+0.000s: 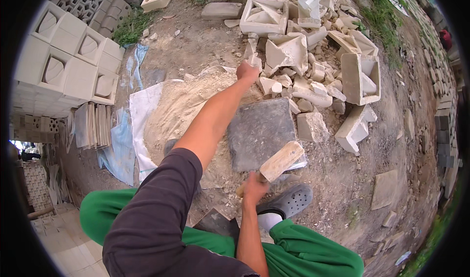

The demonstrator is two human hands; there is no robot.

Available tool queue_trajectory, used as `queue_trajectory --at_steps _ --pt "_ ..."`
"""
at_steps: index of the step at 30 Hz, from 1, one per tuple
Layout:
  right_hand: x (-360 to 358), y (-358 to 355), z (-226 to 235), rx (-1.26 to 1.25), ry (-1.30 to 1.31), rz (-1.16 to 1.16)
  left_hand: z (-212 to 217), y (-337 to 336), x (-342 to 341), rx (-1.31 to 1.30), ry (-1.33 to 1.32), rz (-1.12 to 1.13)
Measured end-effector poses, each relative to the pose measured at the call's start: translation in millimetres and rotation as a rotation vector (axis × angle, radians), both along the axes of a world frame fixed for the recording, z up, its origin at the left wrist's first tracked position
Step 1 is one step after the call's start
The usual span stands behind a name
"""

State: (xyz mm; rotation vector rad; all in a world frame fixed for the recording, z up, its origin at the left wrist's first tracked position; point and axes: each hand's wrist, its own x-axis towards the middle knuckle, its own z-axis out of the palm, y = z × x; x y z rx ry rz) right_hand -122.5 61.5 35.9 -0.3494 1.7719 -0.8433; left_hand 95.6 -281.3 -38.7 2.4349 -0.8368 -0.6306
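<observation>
My left arm stretches forward, and my left hand (248, 71) is closed on a small pale broken block piece (253, 60) at the near-left edge of a rubble heap (313, 88). Close to my body, my right hand (255, 190) grips the handle of a wooden mallet (282, 161), its pale head pointing up and right. The mallet head overlaps the near right corner of a flat dark square slab (262, 132) on the ground. Left of the slab, crushed pale powder (178, 108) is heaped on a white sheet (142, 108), partly hidden by my left arm.
Broken hollow blocks (361, 78) lie around the rubble on the right. Stacked cream blocks (63, 47) stand at the left, with thin upright boards (93, 125) near them. Torn blue sheeting (120, 147) lies on the ground. My grey clog (293, 201) is right of the mallet.
</observation>
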Motion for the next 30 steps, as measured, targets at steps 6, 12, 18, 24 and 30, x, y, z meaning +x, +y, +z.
queue_trajectory --at_steps 6,12,18,24,30 --pt "-1 -2 -23 -0.061 -0.042 -0.051 43 56 -4 -0.367 0.119 0.009" --pt "-6 -12 -9 0.027 -0.154 -0.011 43 159 -8 -0.204 0.355 -0.237" --pt "-20 -13 -31 -0.02 -0.094 -0.005 36 242 -51 -0.337 0.72 0.05" --pt "-31 -4 -14 -0.084 -0.014 0.132 29 297 -76 -0.073 0.344 -0.061" --pt "-55 -6 -44 -0.142 0.126 0.192 41 306 -91 -0.216 -0.228 -0.161"
